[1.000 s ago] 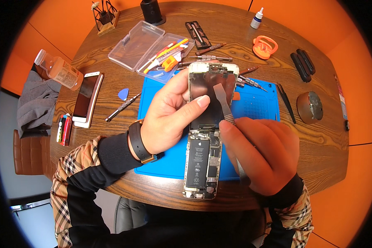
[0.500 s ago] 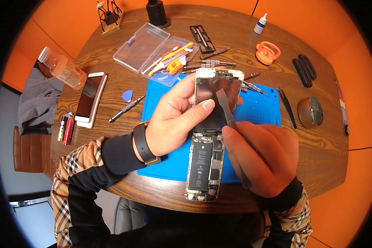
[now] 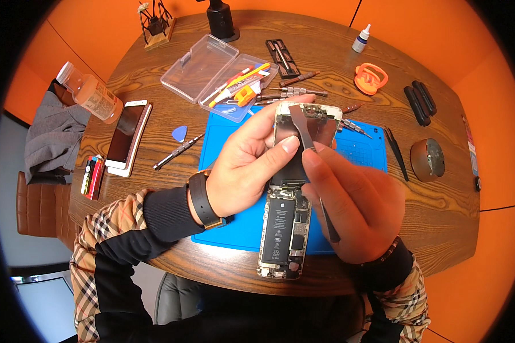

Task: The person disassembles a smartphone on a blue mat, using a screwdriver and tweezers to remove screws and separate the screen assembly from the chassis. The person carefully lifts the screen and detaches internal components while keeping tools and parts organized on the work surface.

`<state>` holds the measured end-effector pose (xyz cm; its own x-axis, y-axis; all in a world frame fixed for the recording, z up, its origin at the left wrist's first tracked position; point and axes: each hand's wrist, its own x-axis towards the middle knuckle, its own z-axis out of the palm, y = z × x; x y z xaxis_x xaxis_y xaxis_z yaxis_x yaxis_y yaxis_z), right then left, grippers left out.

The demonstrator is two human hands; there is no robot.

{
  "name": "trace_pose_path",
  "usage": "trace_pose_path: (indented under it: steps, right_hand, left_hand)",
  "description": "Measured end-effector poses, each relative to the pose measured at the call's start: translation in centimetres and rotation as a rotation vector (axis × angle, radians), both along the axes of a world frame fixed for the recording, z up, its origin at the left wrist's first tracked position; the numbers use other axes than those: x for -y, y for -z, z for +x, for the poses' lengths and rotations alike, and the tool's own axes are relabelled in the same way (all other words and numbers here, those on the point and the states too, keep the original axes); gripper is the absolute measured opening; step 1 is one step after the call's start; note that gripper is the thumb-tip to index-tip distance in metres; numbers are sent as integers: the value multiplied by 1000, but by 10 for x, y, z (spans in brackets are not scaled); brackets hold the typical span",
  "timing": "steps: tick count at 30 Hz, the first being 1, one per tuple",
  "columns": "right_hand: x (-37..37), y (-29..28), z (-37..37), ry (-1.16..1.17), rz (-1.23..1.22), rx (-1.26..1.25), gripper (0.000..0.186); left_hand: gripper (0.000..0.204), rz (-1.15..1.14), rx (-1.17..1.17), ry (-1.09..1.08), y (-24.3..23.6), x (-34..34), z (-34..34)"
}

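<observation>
My left hand is closed on the screen assembly of an opened phone, thumb pressed on its dark back. Below it, the phone body shows its black battery and boards, its lower end reaching past the near edge of the mat. The two halves meet at the middle, beside the small connectors. In my right hand is a flat metal pry tool, held between thumb and fingers. Its broad tip lies over the upper part of the screen's back; whether it touches cannot be told. The tool's other end shows below the fingers.
A blue mat lies under the phone. Beyond it are an open clear tool case and several screwdrivers. An orange suction cup, black tweezers and a round tin stand right; another phone and a bottle left.
The pry tool's tip has moved up and left toward the screen's top end, my right hand going with it. The screen has shifted slightly in my left hand's hold.
</observation>
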<state>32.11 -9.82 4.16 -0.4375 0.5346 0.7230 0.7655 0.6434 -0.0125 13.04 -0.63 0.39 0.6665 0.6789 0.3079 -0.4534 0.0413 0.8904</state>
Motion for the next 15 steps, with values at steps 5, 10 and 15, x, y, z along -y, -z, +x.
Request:
trace_pose_path:
  steps: [5, 10, 15]
  right_hand:
    - [-3, 1, -2, 31, 41, 40, 48]
    - [6, -5, -3, 41, -77, 17, 45]
    - [7, -5, -4, 81, -71, 9, 43]
  left_hand:
    - [53, -4, 34, 23, 1, 0, 1]
    - [52, 5, 19, -12, 0, 1, 1]
    - [51, 23, 18, -35, 2, 1, 2]
